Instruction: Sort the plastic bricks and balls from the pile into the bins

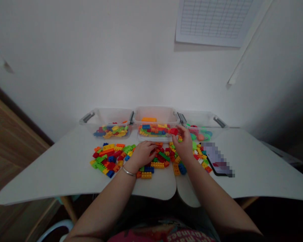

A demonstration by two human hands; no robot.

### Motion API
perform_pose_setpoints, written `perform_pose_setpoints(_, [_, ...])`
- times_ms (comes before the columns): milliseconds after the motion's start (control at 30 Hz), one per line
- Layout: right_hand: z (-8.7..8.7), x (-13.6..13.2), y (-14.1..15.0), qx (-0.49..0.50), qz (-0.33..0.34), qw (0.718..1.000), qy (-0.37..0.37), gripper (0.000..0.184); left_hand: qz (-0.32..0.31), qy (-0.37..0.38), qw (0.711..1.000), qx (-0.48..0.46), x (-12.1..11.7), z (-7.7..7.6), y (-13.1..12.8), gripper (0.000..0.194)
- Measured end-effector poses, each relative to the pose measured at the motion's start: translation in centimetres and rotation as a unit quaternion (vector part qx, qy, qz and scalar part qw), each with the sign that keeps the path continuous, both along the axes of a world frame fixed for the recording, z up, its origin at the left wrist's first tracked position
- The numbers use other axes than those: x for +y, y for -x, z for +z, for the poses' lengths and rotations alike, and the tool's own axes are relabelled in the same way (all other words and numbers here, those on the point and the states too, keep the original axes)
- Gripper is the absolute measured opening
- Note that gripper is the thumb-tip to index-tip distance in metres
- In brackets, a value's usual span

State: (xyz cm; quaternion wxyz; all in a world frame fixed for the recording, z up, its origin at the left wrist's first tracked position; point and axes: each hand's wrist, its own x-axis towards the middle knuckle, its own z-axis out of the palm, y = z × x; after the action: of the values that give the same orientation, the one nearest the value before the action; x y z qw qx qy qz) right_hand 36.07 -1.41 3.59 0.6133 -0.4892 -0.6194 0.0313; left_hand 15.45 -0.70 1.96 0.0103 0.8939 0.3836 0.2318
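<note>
Pinching a red plastic brick (pixel 173 131) in the right hand (pixel 183 145), fingertips closed on it just above the front rim of the middle clear bin (pixel 155 113). Left hand (pixel 143 154) is resting palm-down on loose multicoloured bricks (pixel 154 164), fingers curled; whether it's grasping any, cannot tell. Those bricks are spreading across the white table (pixel 53 169). Clear side bins (pixel 106 117) are flanking the middle one; a pixelated phone (pixel 217 159) is lying right.

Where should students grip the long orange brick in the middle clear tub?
Pinch the long orange brick across its long sides from above, through the open tub: it lies flat, apart from the pile, so both sides look free.
</note>
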Motion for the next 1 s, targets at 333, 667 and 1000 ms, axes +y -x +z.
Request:
perform_pose_setpoints(333, [2.9,4.0,-0.8,-0.024,-0.053,0.998,-0.015,0.019,-0.003,0.019,1.0,-0.006,0.5,-0.6,0.1,0.028])
perform_pose_setpoints(667, [3.1,5.2,-0.6,-0.158,-0.085,0.981,0.071,0.025,0.002,0.021,1.0,-0.002,0.6,-0.8,0.1,0.028])
perform_pose_setpoints(1000, [1.9,3.7,-1.5,-0.16,-0.049,0.986,-0.018,0.03,-0.002,0.01,1.0,0.004,0.8,-1.1,0.2,0.027])
